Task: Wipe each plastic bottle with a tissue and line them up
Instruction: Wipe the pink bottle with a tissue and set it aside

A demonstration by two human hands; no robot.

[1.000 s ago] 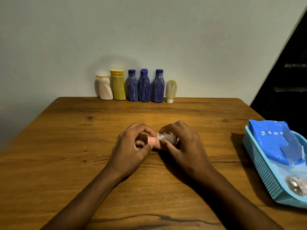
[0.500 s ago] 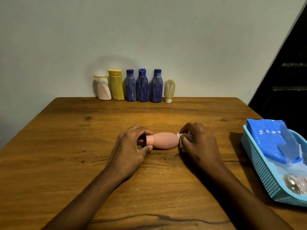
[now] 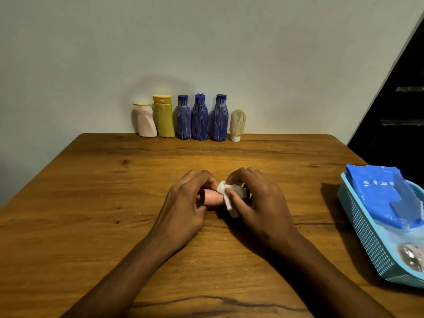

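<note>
The right hand (image 3: pixel 254 200) has its fingers curled around a white tissue (image 3: pixel 230 195), pressing the wad onto a small pink bottle (image 3: pixel 212 198). The left hand (image 3: pixel 188 203) pinches the bottle's other end, thumb below and fingers over the top. The bottle lies on its side between the two hands at the middle of the wooden table (image 3: pixel 91 203), its long axis running left to right, so the tissue can travel along its length only sideways. Most of its body is hidden under the tissue and the right fingers; only a short pink stretch shows beside the left hand.

Straight out from the hands, against the far wall, stands the row of bottles (image 3: pixel 190 120): six upright, nearly touching, a small pale one (image 3: pixel 237 125) at its right end. I judge the free spot for the pink bottle to be just right of that one, which the right hand reaches more readily. At the near right sits a blue basket (image 3: pixel 362 239) with a blue packet (image 3: pixel 385 193) in it.
</note>
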